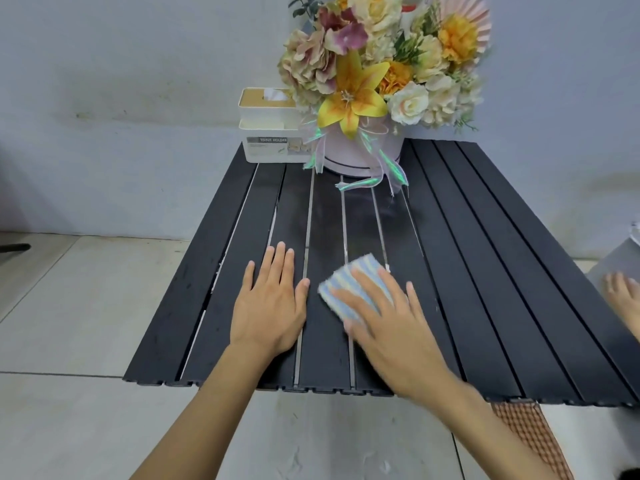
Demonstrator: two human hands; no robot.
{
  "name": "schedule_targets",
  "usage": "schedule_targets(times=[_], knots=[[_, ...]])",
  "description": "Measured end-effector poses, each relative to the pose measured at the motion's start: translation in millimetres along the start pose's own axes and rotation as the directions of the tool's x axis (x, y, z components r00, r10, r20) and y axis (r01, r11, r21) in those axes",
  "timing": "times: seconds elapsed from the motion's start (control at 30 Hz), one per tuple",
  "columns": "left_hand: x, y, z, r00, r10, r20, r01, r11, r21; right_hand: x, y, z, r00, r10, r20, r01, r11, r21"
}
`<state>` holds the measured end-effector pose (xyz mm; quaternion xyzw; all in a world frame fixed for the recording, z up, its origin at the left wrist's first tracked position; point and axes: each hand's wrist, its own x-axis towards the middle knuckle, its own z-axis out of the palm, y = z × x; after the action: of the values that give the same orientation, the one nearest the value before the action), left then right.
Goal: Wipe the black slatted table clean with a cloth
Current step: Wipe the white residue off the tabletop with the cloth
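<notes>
Our right hand [391,323], fingers spread, presses the fluffy striped cloth [346,277]; our left hand [272,303] lies flat on the black slatted table [485,271].

One legible marking. The tissue box [268,128] stands at 11 o'clock on the table [485,271]. A label [273,140] on the box's front face carries the heading "TISSUE HOLDER" in light capitals on a dark strip. The print at 6 o'clock from the heading is too small to read.
</notes>
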<state>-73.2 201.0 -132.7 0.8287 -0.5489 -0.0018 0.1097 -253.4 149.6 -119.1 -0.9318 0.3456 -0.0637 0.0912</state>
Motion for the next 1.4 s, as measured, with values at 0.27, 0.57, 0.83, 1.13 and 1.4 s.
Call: schedule_targets(times=[0.27,0.57,0.83,1.13,1.4], knots=[[1,0,2,1.0,0.001,-0.025,0.0,1.0,0.014,27,16,-7,0.995,0.09,-0.037,-0.087,0.994,0.061],[0,0,0,1.0,-0.006,0.007,0.006,1.0,0.007,142,52,-3,0.956,0.293,-0.012,-0.289,0.949,0.126],[-1,0,2,1.0,0.007,-0.026,-0.007,1.0,0.018,-34,2,-1,0.999,0.04,0.012,-0.041,0.993,0.107],[-1,1,1,1.0,0.001,-0.028,-0.001,1.0,-0.009,66,35,0,0.988,0.122,-0.09,-0.123,0.992,0.003],[-1,1,-2,0.999,-0.015,-0.033,0.014,0.999,-0.035,174,33,-1,0.968,0.248,0.043,-0.251,0.965,0.075]])
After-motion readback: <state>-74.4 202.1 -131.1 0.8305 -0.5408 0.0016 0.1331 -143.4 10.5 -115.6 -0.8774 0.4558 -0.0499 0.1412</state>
